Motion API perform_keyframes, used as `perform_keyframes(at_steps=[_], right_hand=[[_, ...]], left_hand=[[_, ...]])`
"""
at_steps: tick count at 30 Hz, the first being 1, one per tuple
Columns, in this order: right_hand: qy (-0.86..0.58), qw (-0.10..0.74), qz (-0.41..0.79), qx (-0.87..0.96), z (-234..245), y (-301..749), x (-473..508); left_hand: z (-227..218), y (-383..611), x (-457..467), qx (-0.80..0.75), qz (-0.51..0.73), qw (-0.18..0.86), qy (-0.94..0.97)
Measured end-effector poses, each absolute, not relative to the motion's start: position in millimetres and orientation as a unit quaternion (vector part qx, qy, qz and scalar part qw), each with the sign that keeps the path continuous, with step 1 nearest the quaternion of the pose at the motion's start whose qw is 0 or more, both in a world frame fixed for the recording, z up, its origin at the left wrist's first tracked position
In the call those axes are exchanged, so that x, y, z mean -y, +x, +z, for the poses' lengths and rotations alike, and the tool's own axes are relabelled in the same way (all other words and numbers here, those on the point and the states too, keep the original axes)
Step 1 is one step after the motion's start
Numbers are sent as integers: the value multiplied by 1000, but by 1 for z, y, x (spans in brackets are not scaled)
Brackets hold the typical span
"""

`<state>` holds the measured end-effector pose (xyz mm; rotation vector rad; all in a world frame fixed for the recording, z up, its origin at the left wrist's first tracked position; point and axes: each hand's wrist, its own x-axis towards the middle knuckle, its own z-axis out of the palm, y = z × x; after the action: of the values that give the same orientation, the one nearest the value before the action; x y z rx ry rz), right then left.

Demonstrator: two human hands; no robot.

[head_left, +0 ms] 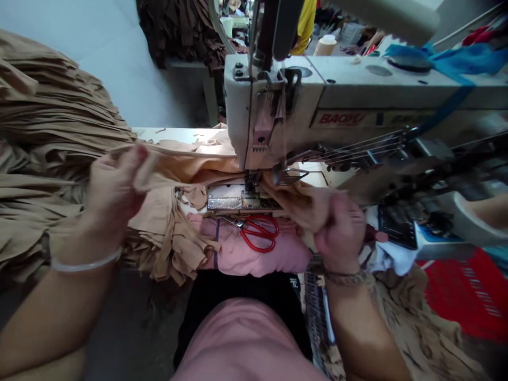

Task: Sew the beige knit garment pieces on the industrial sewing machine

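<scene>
Tan fabric (190, 165) runs under the needle area of a sewing machine (273, 116). To the left of the machine, my left hand (117, 182) is closed on an edge of tan fabric, its fingertips blurred. On the other side, my right hand (342, 230) grips the part of the cloth that comes out to the right of the presser foot. Red-handled scissors (260, 233) lie on a pink cloth bundle (234, 251) in front of the machine bed. The needle itself is hard to make out.
A tall stack of tan fabric pieces (51, 106) fills the left side. Tan strips (186, 243) hang over the front edge. Dark brown cloth (178, 32) is piled behind. At right are a phone (397, 225), a red basket (464, 291) and more tan cloth (420, 317).
</scene>
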<state>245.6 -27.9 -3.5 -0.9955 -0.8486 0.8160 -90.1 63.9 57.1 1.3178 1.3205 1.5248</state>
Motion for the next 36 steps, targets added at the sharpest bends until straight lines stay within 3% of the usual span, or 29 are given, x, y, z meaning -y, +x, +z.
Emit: perform_keyframes(at_steps=[1,3,6,9,16,27,36], right_hand=[[-452,678,348,464,-3,235,25],[-436,512,264,692,-4,221,18],[-383,232,-10,894,-7,223,7],[-373,157,-169,899,-8,241,0],[-287,189,-205,916,0,241,6],[-441,229,-154,854,-14,208,8],[-459,332,-49,823,-18,199,10]], left_hand=[[53,-79,-59,-477,519,352,616],[40,-56,-47,-357,332,300,820],[17,-33,-38,-236,215,74,945],[5,-27,-35,-240,194,-100,946],[10,-19,-21,-242,181,-134,944],[10,-5,-15,-307,154,-139,929],[6,3,-11,-332,164,-148,917]])
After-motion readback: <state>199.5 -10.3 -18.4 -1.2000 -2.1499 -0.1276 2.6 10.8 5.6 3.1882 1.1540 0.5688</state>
